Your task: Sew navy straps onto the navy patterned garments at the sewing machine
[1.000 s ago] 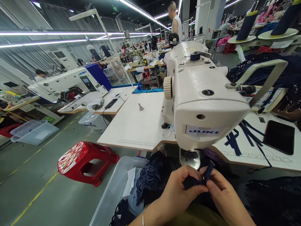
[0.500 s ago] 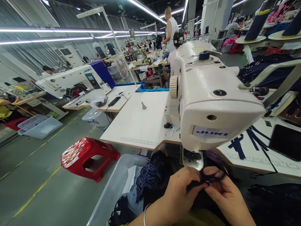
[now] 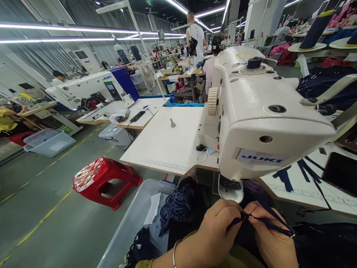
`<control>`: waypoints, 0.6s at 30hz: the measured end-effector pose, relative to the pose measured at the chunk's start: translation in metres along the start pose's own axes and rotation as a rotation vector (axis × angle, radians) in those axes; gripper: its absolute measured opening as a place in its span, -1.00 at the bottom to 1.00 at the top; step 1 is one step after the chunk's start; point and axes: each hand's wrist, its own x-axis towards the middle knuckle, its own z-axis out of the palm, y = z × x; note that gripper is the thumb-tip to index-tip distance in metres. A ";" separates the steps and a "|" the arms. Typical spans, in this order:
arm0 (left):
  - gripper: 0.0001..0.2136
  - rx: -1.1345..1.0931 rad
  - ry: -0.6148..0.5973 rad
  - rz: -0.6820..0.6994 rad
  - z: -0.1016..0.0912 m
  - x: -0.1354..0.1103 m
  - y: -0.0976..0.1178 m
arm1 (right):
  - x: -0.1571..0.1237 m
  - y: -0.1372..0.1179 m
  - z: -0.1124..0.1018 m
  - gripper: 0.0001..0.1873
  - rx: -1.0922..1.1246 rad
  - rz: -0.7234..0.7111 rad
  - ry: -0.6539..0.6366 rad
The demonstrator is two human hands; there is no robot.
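Note:
A narrow dark navy strap (image 3: pixel 269 223) with small metal fittings runs between my two hands, low in the view. My left hand (image 3: pixel 221 227) is closed and pinches one part of it. Close beside it, my right hand (image 3: pixel 269 234) grips the strap between thumb and fingers, and a length trails over that hand to a small metal piece at its right side. Just above my hands is the front end of a white sewing machine (image 3: pixel 270 130), its lower arm jutting out under the head. Dark fabric lies below and to the right of my hands.
A clear plastic bin (image 3: pixel 119 227) with bundled navy straps (image 3: pixel 178 208) stands left of my hands. Beyond it is a red stool (image 3: pixel 107 182). The white table (image 3: pixel 164 145) carries a small grey metal piece. At right lie navy strips (image 3: pixel 286 178) and a black phone (image 3: pixel 340 173).
The strap loop bunched at my fingertips is now drawn out into a length across my right hand. My right hand has turned slightly, and the head view has shifted a little.

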 end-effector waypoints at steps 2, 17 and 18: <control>-0.80 -0.012 0.019 -0.007 0.001 0.000 0.001 | 0.001 -0.003 0.001 -0.90 -0.016 -0.030 -0.003; -0.88 -0.145 0.050 -0.358 0.006 0.001 0.004 | 0.001 0.000 -0.003 -0.88 -0.159 -0.014 -0.018; -0.88 -0.125 0.066 -0.393 0.007 0.000 0.004 | 0.002 0.000 -0.002 -0.91 -0.239 0.021 -0.016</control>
